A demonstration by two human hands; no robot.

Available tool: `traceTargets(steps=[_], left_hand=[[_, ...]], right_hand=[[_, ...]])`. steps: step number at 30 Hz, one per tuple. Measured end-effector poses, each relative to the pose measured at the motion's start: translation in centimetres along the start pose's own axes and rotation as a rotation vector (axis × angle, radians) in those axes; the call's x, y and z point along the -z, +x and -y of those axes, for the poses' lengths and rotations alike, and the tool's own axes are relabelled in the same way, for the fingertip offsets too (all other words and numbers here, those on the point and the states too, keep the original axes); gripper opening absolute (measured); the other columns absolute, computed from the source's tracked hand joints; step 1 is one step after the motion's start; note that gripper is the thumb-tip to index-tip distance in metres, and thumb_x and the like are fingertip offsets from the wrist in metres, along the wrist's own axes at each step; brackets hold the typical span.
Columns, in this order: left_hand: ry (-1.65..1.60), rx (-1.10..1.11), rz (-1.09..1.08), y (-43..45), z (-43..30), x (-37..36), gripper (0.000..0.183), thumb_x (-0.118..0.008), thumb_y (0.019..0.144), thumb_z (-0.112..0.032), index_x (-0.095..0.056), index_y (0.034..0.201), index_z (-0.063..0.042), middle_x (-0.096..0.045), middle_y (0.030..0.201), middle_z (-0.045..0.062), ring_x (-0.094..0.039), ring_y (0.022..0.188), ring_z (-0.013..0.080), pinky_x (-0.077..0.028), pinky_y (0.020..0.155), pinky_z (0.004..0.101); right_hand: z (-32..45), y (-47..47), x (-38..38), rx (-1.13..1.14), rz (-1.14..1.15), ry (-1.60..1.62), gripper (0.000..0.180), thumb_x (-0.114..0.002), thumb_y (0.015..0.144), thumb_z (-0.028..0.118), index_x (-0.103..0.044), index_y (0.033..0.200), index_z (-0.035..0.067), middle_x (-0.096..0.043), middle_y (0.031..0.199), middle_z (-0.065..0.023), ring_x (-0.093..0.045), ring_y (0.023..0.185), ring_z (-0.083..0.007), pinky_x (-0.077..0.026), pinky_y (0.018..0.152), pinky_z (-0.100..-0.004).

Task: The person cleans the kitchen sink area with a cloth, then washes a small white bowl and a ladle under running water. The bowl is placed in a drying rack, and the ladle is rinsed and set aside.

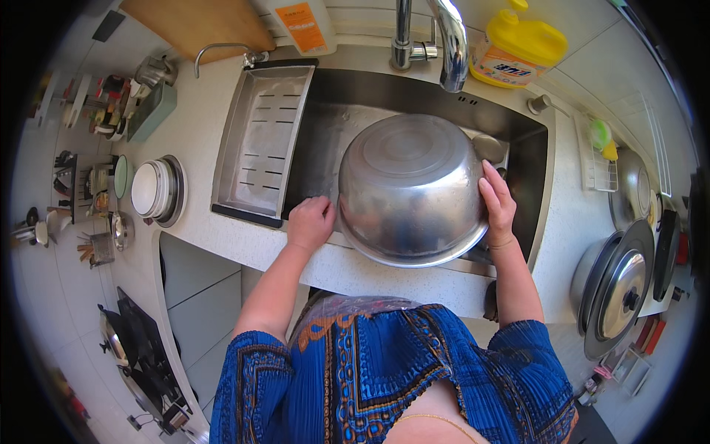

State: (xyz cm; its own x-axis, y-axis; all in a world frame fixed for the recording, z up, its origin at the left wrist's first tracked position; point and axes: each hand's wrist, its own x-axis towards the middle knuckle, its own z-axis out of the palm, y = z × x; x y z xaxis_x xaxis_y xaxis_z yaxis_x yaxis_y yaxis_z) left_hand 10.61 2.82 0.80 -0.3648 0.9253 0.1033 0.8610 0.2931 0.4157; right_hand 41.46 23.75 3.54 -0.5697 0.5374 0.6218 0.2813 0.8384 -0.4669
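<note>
A large stainless steel basin point(410, 183) is upside down and tilted over the sink point(327, 127), its base facing up and its rim towards me. My right hand point(498, 205) holds it at the right, fingers against the outer wall and thumb hidden. My left hand point(312, 223) is curled by the basin's lower left edge, above the sink's front edge. Its fingertips are hidden, so whether it grips the rim is unclear. A slotted metal drain tray point(260, 144) spans the sink's left end.
A chrome faucet point(456, 55) overhangs the sink's back. Behind stand a yellow detergent bottle point(516, 47) and a white bottle point(304, 25). Stacked bowls point(150, 188) sit on the left counter. Pots with a lid point(621, 294) stand at right; a wire rack point(602, 175) is near the wall.
</note>
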Motion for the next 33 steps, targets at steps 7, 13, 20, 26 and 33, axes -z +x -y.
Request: traceTargets(steps=[7, 13, 20, 26, 33], left_hand=[[0.016, 0.005, 0.001, 0.1, -0.3, 0.1, 0.014, -0.059, 0.081, -0.015, -0.056, 0.069, -0.007, -0.060, 0.069, 0.010, -0.060, 0.069, 0.0300, -0.049, 0.062, 0.0420], [-0.034, 0.027, -0.033, 0.1, -0.2, -0.5, 0.013, -0.059, 0.080, -0.015, -0.057, 0.069, -0.008, -0.061, 0.070, 0.010, -0.061, 0.069, 0.0301, -0.049, 0.060, 0.0418], [-0.044, 0.014, -0.071, -0.2, 0.2, 0.0, 0.013, -0.059, 0.079, -0.018, -0.058, 0.069, -0.010, -0.062, 0.070, 0.010, -0.062, 0.068, 0.0288, -0.050, 0.061, 0.0405], [-0.081, -0.011, -0.054, -0.8, 0.9, 0.0, 0.016, -0.059, 0.081, -0.021, -0.059, 0.070, -0.008, -0.063, 0.071, 0.010, -0.062, 0.070, 0.0293, -0.051, 0.064, 0.0400], [-0.390, -0.005, -0.322, -0.2, 0.6, 2.5, 0.012, -0.064, 0.081, -0.017, -0.066, 0.091, -0.011, -0.065, 0.083, 0.007, -0.064, 0.074, 0.0249, -0.052, 0.063, 0.0337]], right_hand=[[0.0, 1.6, -0.8, 0.012, -0.086, -0.023, 0.045, -0.061, 0.078, -0.006, -0.057, 0.120, 0.008, -0.057, 0.125, -0.0184, -0.061, 0.107, -0.0319, -0.053, 0.089, -0.0334], [-1.0, 1.5, -4.4, -0.729, 0.185, 0.144, 0.054, -0.058, 0.084, 0.007, -0.044, 0.136, 0.011, -0.062, 0.112, -0.0192, -0.064, 0.093, -0.0290, -0.051, 0.079, -0.0360], [-4.6, -2.2, -8.6, -1.395, 0.576, 0.620, 0.041, -0.058, 0.081, 0.022, -0.056, 0.115, -0.001, -0.067, 0.096, -0.0136, -0.068, 0.076, -0.0219, -0.056, 0.056, -0.0326], [-4.2, -5.3, -11.2, -1.503, 0.569, 0.727, 0.044, -0.058, 0.089, 0.035, -0.050, 0.122, 0.007, -0.066, 0.101, -0.0067, -0.066, 0.084, -0.0182, -0.057, 0.066, -0.0344], [-6.5, -9.4, -8.1, -1.122, 0.441, -0.006, 0.069, -0.061, 0.086, 0.041, -0.036, 0.142, 0.009, -0.066, 0.107, -0.0146, -0.063, 0.091, -0.0219, -0.049, 0.080, -0.0337]])
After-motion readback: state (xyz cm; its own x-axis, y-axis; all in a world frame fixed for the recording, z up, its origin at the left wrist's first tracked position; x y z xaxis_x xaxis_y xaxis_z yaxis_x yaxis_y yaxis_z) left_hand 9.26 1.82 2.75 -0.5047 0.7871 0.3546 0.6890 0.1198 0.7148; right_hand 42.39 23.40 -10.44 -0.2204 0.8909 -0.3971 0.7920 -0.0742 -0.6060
